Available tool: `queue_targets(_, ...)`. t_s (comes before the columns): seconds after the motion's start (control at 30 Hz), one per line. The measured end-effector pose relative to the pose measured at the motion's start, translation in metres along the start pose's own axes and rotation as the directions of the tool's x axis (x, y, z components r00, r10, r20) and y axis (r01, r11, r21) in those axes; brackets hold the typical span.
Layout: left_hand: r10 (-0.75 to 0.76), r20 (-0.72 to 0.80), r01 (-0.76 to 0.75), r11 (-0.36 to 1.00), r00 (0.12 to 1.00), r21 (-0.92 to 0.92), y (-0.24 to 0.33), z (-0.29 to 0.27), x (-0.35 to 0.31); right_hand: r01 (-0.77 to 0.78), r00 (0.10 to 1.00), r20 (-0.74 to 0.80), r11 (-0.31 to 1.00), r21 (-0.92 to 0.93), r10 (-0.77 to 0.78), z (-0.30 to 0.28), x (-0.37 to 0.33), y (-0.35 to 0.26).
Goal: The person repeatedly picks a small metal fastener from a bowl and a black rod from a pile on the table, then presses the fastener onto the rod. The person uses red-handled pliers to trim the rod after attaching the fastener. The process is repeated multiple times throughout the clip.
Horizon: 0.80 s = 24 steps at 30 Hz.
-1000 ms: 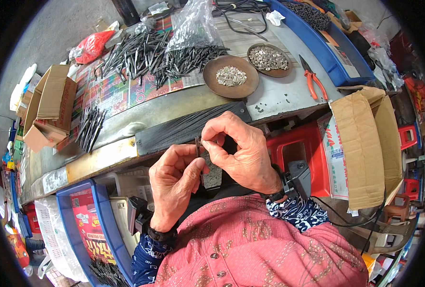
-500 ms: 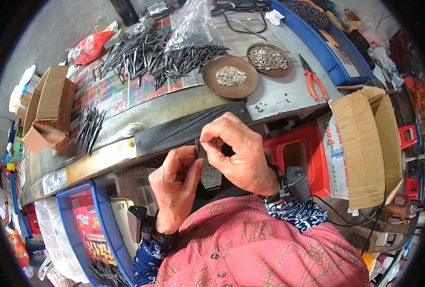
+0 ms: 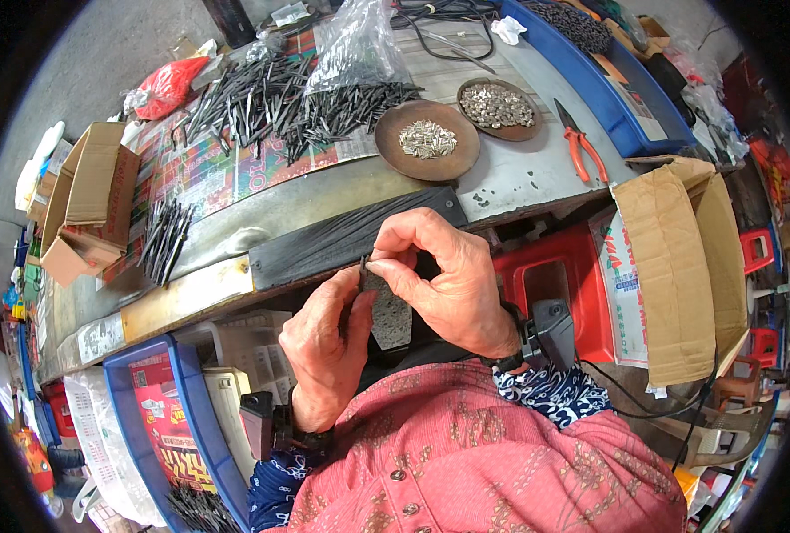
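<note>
In front of my body, just off the table's near edge, my two hands meet at a small, thin dark strip [image 3: 363,270]. My left hand [image 3: 326,348] is closed on its lower part between thumb and fingers. Thumb and forefinger of my right hand [image 3: 446,293] pinch together at its upper end. Whether the right fingers hold the strip or something tiny on it is hidden. Beyond lies a heap of similar black strips [image 3: 262,102]. A brown dish [image 3: 395,164] of small silvery metal pieces [image 3: 427,139] stands nearer, beside a second dish [image 3: 512,135] of rounder metal bits.
A black pad [image 3: 324,244] covers part of the table edge. Red-handled pliers [image 3: 582,153] lie right of the dishes. An open carton [image 3: 670,275] stands at right, near a red stool [image 3: 582,275]. A small strip bundle [image 3: 166,240] and another carton [image 3: 97,191] are left.
My right fingertips have come left and down slightly onto the strip's upper end. The left fingers have loosened and straightened a little, with the thumb lifted higher.
</note>
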State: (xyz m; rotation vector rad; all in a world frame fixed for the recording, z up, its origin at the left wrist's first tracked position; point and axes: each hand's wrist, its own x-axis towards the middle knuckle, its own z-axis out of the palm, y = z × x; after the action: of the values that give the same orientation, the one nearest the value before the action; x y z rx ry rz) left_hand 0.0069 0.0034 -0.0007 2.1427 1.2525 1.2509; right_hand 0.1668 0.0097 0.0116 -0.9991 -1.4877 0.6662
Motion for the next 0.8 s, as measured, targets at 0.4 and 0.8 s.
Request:
queue_targets(0.4, -0.189, 0.219, 0.254, 0.911, 0.957, -0.325, 0.0, -0.005, 0.0, -0.187, 0.95, 0.285, 0.962, 0.201, 0.126, -0.017, 0.009, 0.011)
queue_targets(0.8, -0.351, 0.19, 0.396, 0.739, 0.917, -0.544, -0.003, 0.0, 0.016, -0.134, 0.965, 0.236, 0.988, 0.078, 0.112, -0.011, 0.021, 0.009)
